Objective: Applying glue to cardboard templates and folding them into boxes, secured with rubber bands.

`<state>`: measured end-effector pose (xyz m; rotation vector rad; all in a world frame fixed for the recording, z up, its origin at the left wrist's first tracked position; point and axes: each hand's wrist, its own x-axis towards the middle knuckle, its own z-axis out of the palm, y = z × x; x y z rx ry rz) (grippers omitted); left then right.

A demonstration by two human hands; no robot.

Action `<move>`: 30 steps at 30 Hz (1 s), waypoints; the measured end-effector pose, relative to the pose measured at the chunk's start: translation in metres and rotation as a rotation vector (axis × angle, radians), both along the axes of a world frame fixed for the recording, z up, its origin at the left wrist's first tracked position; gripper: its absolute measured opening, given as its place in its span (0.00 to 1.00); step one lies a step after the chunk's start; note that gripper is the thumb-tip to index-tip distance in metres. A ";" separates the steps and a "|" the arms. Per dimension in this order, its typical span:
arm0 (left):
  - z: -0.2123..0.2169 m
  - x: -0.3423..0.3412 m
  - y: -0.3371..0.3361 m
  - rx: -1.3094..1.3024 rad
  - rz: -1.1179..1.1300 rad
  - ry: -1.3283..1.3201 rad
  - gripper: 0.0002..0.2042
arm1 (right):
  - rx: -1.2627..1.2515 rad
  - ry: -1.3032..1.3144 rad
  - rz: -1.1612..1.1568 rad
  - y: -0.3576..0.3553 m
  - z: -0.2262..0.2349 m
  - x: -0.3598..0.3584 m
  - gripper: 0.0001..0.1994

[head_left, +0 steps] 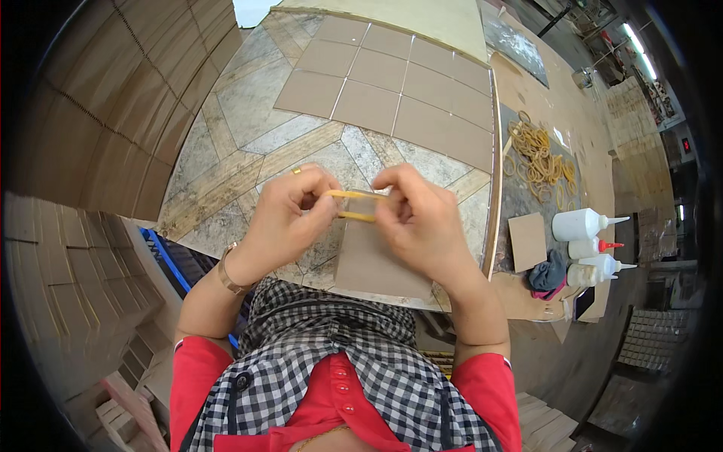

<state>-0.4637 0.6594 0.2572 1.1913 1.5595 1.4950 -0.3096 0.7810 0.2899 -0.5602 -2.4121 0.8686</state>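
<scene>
Between my two hands a yellow rubber band [354, 194] is stretched into a narrow loop. My left hand [294, 207] pinches its left end, and my right hand [419, 218] pinches the other. Just below them a plain brown cardboard piece [380, 264] lies at the near edge of the patterned table [241, 120]; whether the band touches it I cannot tell. Farther back, several brown cardboard panels [376, 69] lie in rows, close side by side.
On the right side surface are a heap of rubber bands [538, 154], a small cardboard piece [528, 241], several white squeeze bottles [580, 224] and a dark cloth [547, 273]. Stacked cardboard [120, 83] rises at the left, with more stacks [68, 286] below it.
</scene>
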 end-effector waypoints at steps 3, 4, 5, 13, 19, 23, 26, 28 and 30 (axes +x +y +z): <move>-0.001 -0.007 0.007 -0.127 0.022 -0.139 0.05 | 0.172 -0.004 -0.197 0.012 0.005 0.024 0.10; -0.004 -0.012 0.009 -0.134 0.023 -0.166 0.06 | 0.052 -0.018 -0.229 0.023 0.002 0.036 0.09; -0.005 -0.016 0.010 -0.140 0.024 -0.193 0.06 | -0.069 -0.033 -0.262 0.032 -0.001 0.050 0.09; -0.051 -0.017 0.025 -0.397 -0.133 -0.512 0.08 | -0.834 -0.137 -0.319 0.053 -0.047 0.085 0.08; -0.076 0.006 0.021 -0.299 -0.042 -0.060 0.08 | -0.914 -0.185 -0.284 0.030 -0.081 0.069 0.18; -0.048 0.023 0.008 -0.083 0.002 0.083 0.19 | -0.869 -0.153 -0.160 0.016 -0.046 0.070 0.26; -0.028 0.028 0.011 0.238 -0.017 -0.113 0.23 | -0.751 0.200 0.038 0.007 -0.045 0.074 0.31; -0.031 0.014 0.013 0.410 -0.103 -0.079 0.28 | -0.493 0.290 0.085 0.006 -0.053 0.074 0.33; -0.047 -0.002 0.004 0.355 -0.254 -0.092 0.32 | -0.117 0.211 0.165 0.012 -0.067 0.079 0.37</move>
